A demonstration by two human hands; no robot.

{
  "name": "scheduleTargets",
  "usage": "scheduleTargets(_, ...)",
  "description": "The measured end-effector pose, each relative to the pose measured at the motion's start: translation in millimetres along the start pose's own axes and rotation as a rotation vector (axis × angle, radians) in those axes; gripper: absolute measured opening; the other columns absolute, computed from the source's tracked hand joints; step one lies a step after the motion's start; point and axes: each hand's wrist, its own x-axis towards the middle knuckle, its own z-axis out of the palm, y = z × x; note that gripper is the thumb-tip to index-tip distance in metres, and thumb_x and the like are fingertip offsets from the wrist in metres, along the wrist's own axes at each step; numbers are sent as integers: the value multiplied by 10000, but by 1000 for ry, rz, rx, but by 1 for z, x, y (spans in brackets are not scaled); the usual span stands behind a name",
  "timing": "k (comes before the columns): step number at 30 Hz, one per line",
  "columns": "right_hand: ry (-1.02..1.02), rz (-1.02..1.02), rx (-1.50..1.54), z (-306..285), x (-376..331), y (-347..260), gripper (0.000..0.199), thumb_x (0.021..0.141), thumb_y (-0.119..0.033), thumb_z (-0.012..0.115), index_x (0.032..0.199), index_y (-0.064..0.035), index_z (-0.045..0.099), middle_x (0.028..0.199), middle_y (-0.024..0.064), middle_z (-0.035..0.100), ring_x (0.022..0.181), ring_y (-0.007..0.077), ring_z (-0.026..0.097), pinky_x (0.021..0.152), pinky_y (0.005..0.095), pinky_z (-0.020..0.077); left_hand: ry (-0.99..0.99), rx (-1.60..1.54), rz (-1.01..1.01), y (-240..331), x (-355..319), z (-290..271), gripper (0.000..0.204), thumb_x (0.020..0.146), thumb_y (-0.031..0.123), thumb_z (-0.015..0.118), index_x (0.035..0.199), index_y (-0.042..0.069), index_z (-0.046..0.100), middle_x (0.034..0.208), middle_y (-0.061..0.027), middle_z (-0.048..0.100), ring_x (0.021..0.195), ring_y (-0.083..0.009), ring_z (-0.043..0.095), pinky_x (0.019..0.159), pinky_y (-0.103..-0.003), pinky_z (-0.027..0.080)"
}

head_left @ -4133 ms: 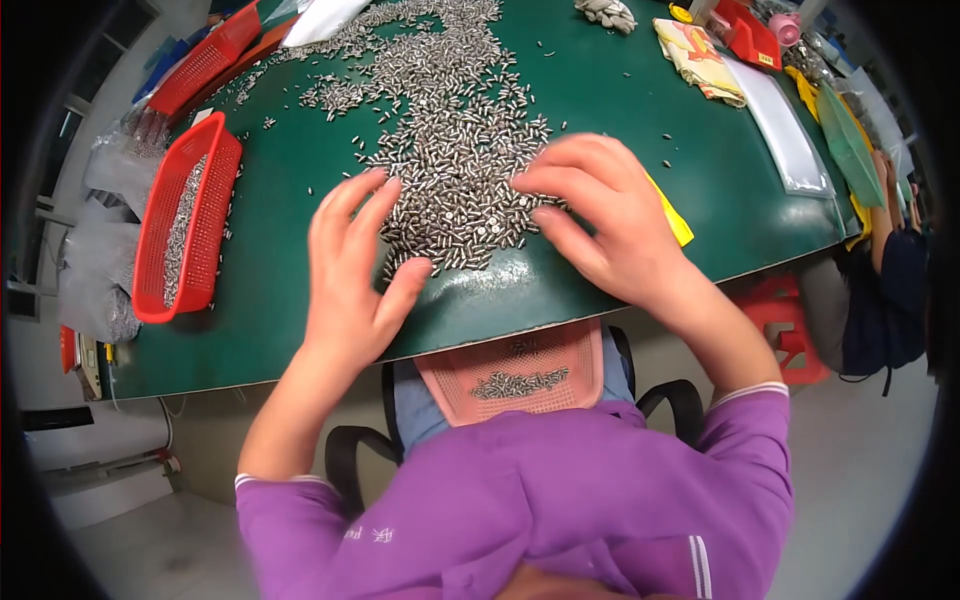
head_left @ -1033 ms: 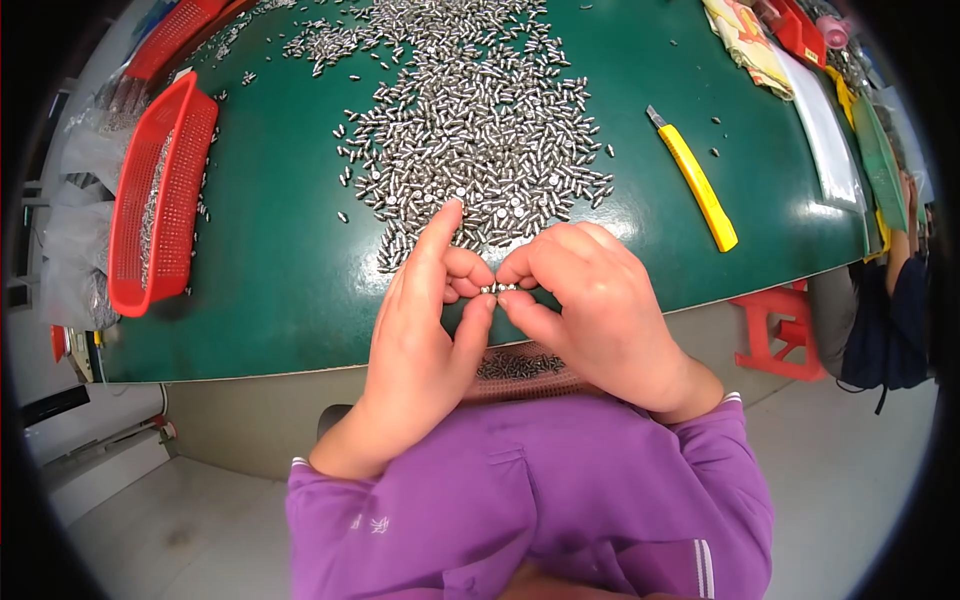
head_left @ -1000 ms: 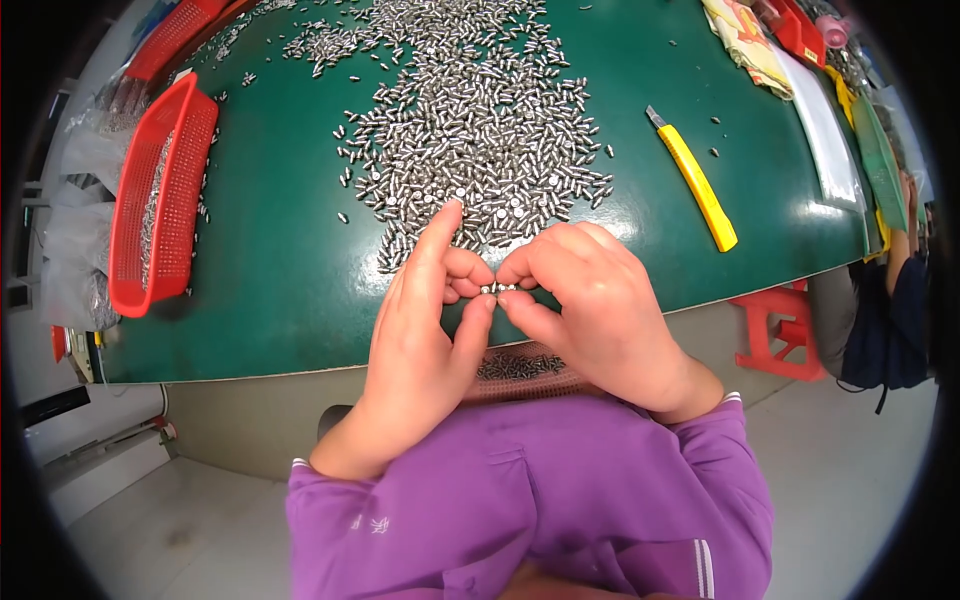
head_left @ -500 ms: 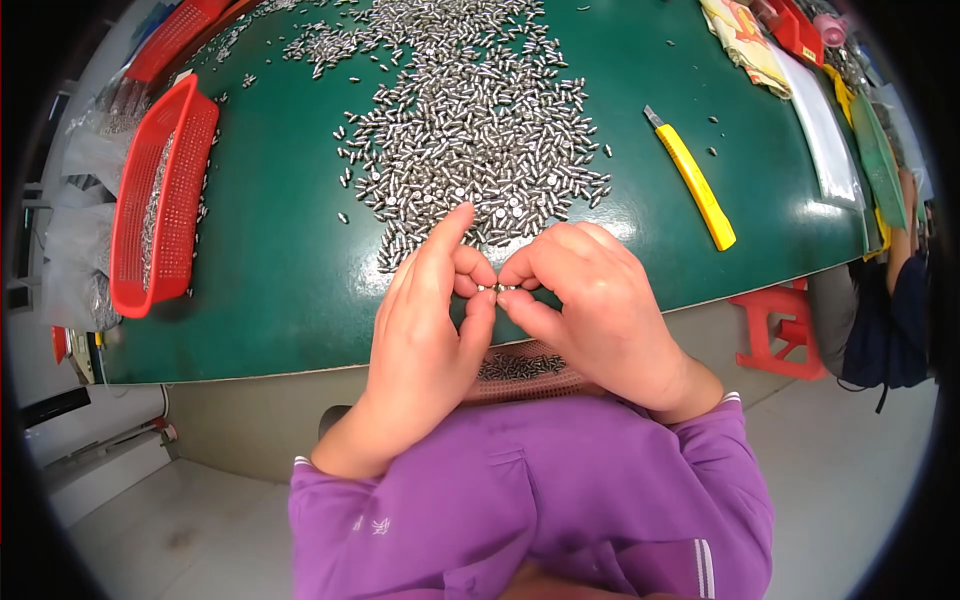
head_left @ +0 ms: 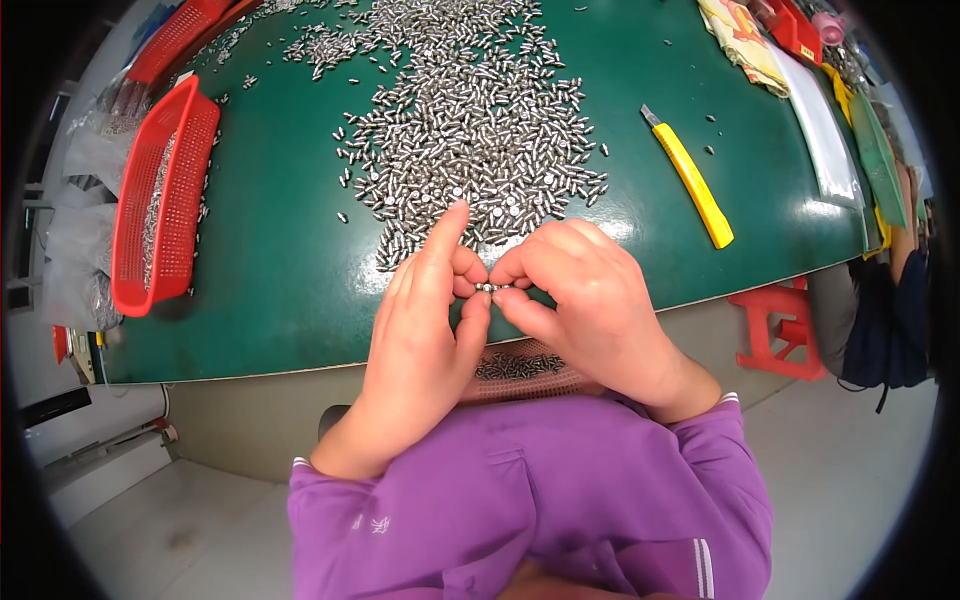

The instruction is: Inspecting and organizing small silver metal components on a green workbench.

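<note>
My left hand (head_left: pixel 424 315) and my right hand (head_left: pixel 585 290) meet at the table's near edge, their fingertips almost touching. Between them is a small shiny metal part (head_left: pixel 487 288), pinched by thumb and fingers from both sides. Whether it is one piece or two end to end is too small to tell. My left index finger sticks up, away from the pinch. Just beyond my fingers spreads a big heap of small silvery metal parts (head_left: pixel 470 130), a few with pale round ends showing. Under my hands, below the table edge, a pinkish mesh basket (head_left: pixel 560 383) contains more such parts.
A red perforated basket (head_left: pixel 126 270) with metal parts stands at the left of the green table (head_left: pixel 280 270). On the right lies a yellow utility knife (head_left: pixel 692 182), blade out. Clear plastic bags (head_left: pixel 825 140) lie farther right, near a red stool (head_left: pixel 785 335) and another person's arm.
My fingertips have shifted very slightly left and parted a little, so more of the metal part shows between them. Both hands keep their pinch.
</note>
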Motion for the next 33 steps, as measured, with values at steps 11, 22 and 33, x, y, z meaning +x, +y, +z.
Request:
scheduleTargets(11,-11,-17,21,-3,0,2,181,749,-93,775,884,-84,655,830,57,610,785,277,596,698,397,501,-4,-12,1,1,-1,-2,802,763,-147,674,1505,7,410,972,-94,610,865,-238,594,802,-374,514)
scheduleTargets(22,-188,-16,134,-31,-4,2,210,780,-146,786,954,-90,682,914,84,606,888,313,592,771,424,487,-157,-241,-84,6,-15,-21,837,797,-66,747,1545,55,393,1051,-76,652,874,-198,627,827,-331,518)
scheduleTargets(33,-23,-30,-103,-3,12,2,140,823,-54,722,953,-65,669,916,98,574,873,306,570,752,412,489,152,161,108,-6,9,7,761,804,-119,694,1506,-17,422,1018,-116,655,880,-260,612,797,-382,530)
